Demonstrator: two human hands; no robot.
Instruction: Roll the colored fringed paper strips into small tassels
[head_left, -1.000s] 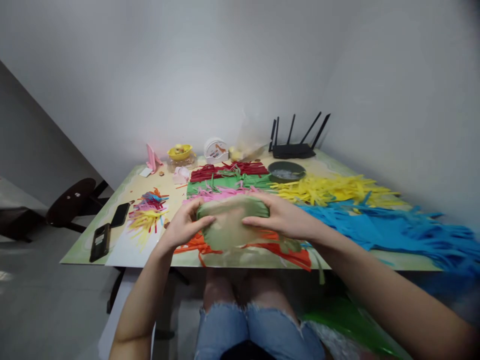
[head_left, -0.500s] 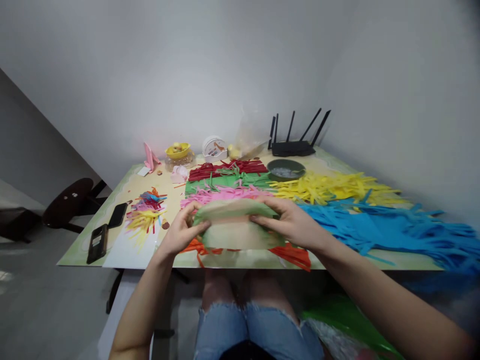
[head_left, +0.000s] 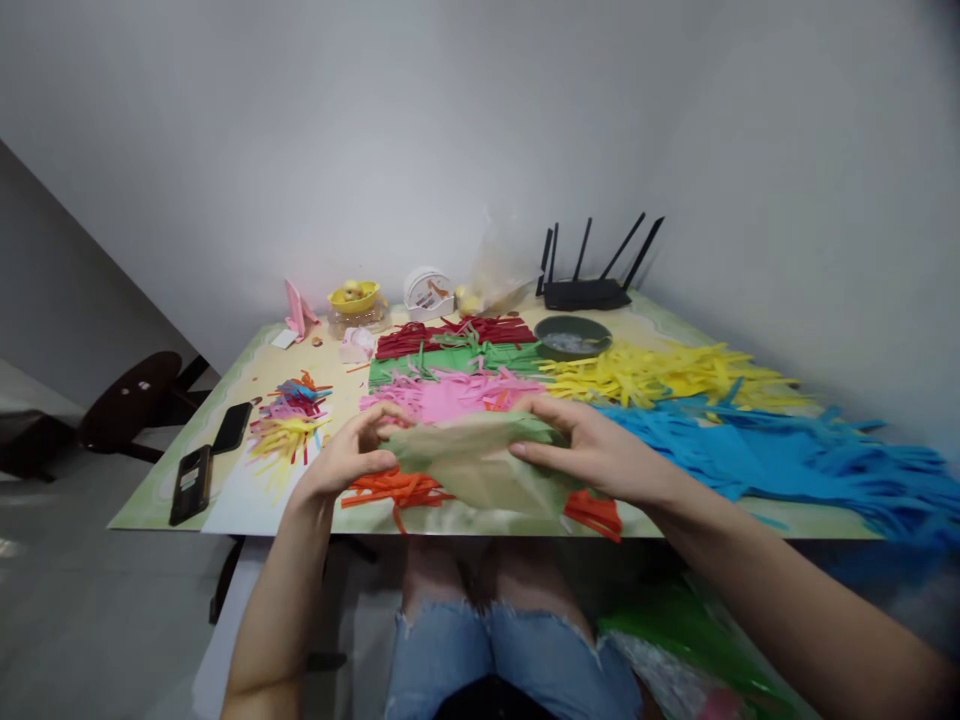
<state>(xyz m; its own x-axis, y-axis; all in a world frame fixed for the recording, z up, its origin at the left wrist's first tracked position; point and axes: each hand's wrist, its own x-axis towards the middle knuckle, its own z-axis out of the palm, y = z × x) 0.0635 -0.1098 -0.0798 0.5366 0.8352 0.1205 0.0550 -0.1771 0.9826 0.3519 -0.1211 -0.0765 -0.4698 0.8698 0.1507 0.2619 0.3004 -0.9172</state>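
Both my hands hold a pale green sheet of paper (head_left: 480, 465) just above the near edge of the table (head_left: 247, 505). My left hand (head_left: 349, 458) pinches its left end, fingers closed on the edge. My right hand (head_left: 596, 450) grips its right end, thumb underneath. The sheet is bent and blurred by motion. Orange paper strips (head_left: 390, 488) lie on the table under the sheet. Pink strips (head_left: 450, 395) lie just beyond it.
Rows of paper strips cover the table: red (head_left: 450, 335), green (head_left: 465, 360), yellow (head_left: 660, 372), blue (head_left: 787, 455). A mixed pile (head_left: 289, 420) and two phones (head_left: 191, 480) lie left. A dark bowl (head_left: 571, 337), a router (head_left: 592, 292), a yellow bowl (head_left: 354, 297) stand at the back. A stool (head_left: 127, 395) stands left.
The green sheet has dropped lower and flattened between my hands, so the pink strips behind it now show. My hands have shifted slightly down and apart.
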